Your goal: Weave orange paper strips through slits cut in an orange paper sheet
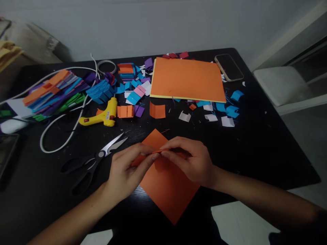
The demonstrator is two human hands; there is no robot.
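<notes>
Pinching an orange strip (160, 151) over the sheet (171, 197), left hand (129, 166) and right hand (193, 159) equally near; its long axis runs hand to hand.

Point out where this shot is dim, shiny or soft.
In the head view, light is dim overall and the black table swallows detail; in the head view, pale sheen shows by the lower-left edge of the orange sheet; in the head view, shade darkens that sheet below the left hand and right hand; in the head view, the whitish object far left looks soft.
</notes>
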